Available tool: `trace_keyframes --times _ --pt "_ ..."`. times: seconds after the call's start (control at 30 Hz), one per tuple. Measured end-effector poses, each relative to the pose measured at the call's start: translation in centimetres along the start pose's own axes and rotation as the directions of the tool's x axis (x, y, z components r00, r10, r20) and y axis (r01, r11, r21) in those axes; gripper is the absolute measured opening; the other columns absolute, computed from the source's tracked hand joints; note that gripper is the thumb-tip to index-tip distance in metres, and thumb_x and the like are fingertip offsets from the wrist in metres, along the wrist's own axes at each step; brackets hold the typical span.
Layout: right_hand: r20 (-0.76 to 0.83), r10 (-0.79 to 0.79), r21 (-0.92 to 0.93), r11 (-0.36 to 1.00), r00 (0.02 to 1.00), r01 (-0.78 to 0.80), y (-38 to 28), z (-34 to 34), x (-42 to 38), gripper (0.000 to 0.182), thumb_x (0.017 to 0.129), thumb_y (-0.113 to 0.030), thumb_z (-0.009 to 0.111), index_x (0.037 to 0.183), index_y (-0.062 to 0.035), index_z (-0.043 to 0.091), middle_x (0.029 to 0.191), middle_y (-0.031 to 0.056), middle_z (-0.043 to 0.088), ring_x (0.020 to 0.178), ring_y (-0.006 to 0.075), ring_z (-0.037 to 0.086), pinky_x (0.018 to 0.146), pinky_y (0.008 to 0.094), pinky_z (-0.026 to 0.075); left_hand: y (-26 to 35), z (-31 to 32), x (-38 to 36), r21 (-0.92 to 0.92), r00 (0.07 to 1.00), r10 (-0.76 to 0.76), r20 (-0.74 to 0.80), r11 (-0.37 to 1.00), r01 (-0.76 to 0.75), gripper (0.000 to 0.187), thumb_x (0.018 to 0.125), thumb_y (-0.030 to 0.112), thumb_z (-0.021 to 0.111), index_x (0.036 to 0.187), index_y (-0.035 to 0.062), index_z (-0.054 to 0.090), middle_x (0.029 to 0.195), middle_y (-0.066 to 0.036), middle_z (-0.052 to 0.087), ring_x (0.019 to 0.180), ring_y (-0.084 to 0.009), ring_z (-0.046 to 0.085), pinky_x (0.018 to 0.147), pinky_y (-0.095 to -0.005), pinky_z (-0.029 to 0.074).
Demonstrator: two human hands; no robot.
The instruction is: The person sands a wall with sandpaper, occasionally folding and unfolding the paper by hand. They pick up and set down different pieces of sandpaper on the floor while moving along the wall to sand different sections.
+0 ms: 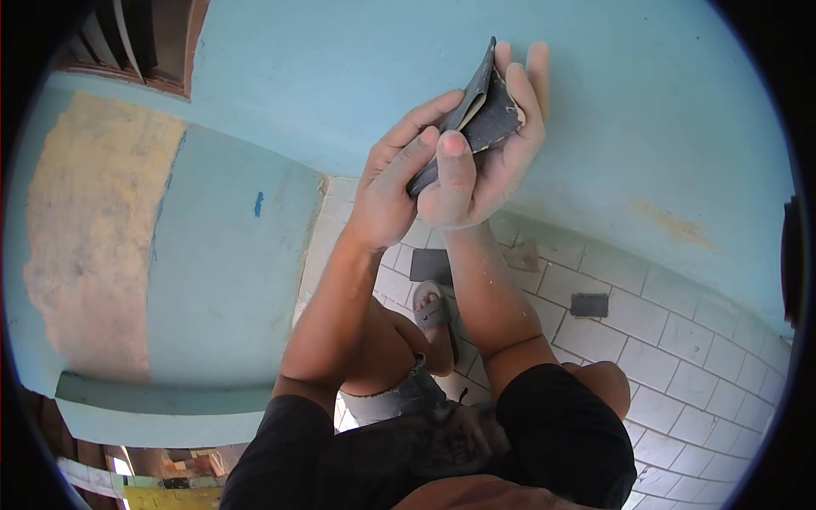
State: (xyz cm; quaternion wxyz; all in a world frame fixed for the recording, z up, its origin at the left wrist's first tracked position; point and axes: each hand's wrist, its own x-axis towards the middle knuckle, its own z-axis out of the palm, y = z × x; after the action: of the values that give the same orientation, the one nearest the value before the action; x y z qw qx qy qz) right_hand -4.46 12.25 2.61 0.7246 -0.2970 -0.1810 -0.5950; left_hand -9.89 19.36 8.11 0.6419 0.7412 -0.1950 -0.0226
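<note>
Up in front of the blue wall, both hands hold a folded sheet of dark sandpaper (pixel 493 116). Its edges look worn and pale, and a gap shows between the folded layers. My left hand (pixel 388 183) is closed on the left side of the sheet, thumb against its lower part. From the right, my right hand (pixel 501 166) cups the sheet, with its thumb pressed near the fold and the fingers curled behind. Pale dust coats my right hand and forearm.
The light blue wall (pixel 637 110) rises ahead, and a bare yellowish patch (pixel 98 238) marks the wall at left. On the white tiled floor (pixel 654 340) lie dark rectangular pieces (pixel 589 305) (pixel 430 265). A ledge (pixel 161 416) juts out at lower left; a window frame (pixel 140 42) is above.
</note>
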Motion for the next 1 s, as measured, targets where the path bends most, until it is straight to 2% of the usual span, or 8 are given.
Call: trace_keyframes --times 0.03,0.27,0.53,0.6,0.7,0.8,0.93,1.0 --pt "-0.036 -0.007 0.043 0.999 0.999 0.009 -0.1 0.7 0.1 0.067 0.1 -0.025 0.055 0.147 0.0158 0.028 0.158 0.0359 0.025 0.145 0.0393 0.038 0.116 0.0442 0.038 0.6 -0.1 -0.2 -0.12 0.997 -0.074 -0.002 0.99 0.073 0.046 0.106 0.021 0.053 0.148 0.0016 0.051 0.134 -0.011 0.061 0.121 -0.017 0.056 0.106 -0.0308 0.043" --pt "0.067 0.378 0.27 0.884 0.923 -0.382 -2.3 2.1 0.0 0.081 0.101 -0.041 0.051 0.154 0.0129 0.023 0.152 0.0255 0.039 0.132 0.0306 0.05 0.106 0.0417 0.048 1.7 -2.0 -0.1 0.049 0.971 0.131 -0.2 0.991 -0.123 0.062 0.097 0.014 0.069 0.153 0.0031 0.044 0.148 -0.016 0.05 0.134 -0.0236 0.049 0.112 -0.0378 0.04" --pt "0.251 0.541 -0.109 0.839 0.802 -0.532 -0.9 6.1 -4.6 0.08 0.094 -0.015 0.075 0.156 0.0055 0.029 0.147 0.0201 0.046 0.128 0.0207 0.054 0.099 0.0337 0.052 -2.3 -10.5 -2.1 0.207 0.751 0.478 -0.455 0.877 -0.433 0.071 0.088 0.008 0.079 0.15 0.0011 0.046 0.143 -0.012 0.042 0.126 -0.0208 0.05 0.108 -0.0355 0.045" --pt "0.339 0.659 -0.041 0.723 0.671 -0.69 -0.5 7.3 -6.7 0.079 0.093 -0.01 0.075 0.156 0.003 0.03 0.135 0.0177 0.057 0.118 0.019 0.062 0.093 0.0325 0.055 -3.7 -13.3 -3.3 0.241 0.746 0.469 -0.473 0.883 -0.402 0.074 0.089 0.008 0.078 0.153 0.0025 0.042 0.147 -0.013 0.038 0.126 -0.0214 0.05 0.106 -0.0366 0.047" --pt "0.308 0.684 -0.064 0.708 0.661 -0.703 0.0 9.6 -9.6 0.077 0.093 -0.003 0.074 0.156 0.0019 0.03 0.126 0.0163 0.063 0.108 0.018 0.067 0.088 0.0287 0.057 -4.9 -16.4 -4.1 0.211 0.726 0.376 -0.575 0.926 -0.313 0.082 0.09 0.009 0.076 0.158 0.0028 0.031 0.147 -0.015 0.038 0.129 -0.0226 0.049 0.104 -0.0378 0.049" --pt "0.227 0.615 -0.13 0.787 0.755 -0.602 1.5 11.8 -12.8 0.077 0.093 0.0 0.072 0.156 0.0023 0.029 0.124 0.0159 0.064 0.106 0.0168 0.068 0.085 0.026 0.057 -5.3 -19.8 -4.1 -0.039 0.779 0.225 -0.585 0.952 -0.303 0.089 0.091 0.006 0.074 0.161 0.0023 0.019 0.148 -0.016 0.039 0.128 -0.022 0.051 0.102 -0.0359 0.051" --pt "0.105 0.522 -0.234 0.841 0.847 -0.489 3.0 13.9 -15.0 0.077 0.093 0.002 0.071 0.156 0.0024 0.028 0.121 0.0138 0.066 0.103 0.0144 0.069 0.085 0.0237 0.056 -6.8 -24.1 -3.6 -0.587 0.929 -0.009 -0.37 0.777 -0.226 0.086 0.094 -0.005 0.067 0.161 0.0004 0.014 0.143 -0.014 0.048 0.121 -0.0171 0.058 0.099 -0.0317 0.052" --pt "0.144 0.622 -0.275 0.772 0.769 -0.573 3.4 13.6 -15.3 0.076 0.092 0.006 0.07 0.156 0.0025 0.03 0.118 0.0119 0.067 0.104 0.0126 0.068 0.084 0.0222 0.055 -8.5 -26.5 -3.2 -0.749 0.959 -0.146 -0.241 0.657 -0.088 0.081 0.093 -0.006 0.066 0.159 0.0008 0.02 0.135 -0.013 0.057 0.12 -0.0174 0.06 0.098 -0.0339 0.054"
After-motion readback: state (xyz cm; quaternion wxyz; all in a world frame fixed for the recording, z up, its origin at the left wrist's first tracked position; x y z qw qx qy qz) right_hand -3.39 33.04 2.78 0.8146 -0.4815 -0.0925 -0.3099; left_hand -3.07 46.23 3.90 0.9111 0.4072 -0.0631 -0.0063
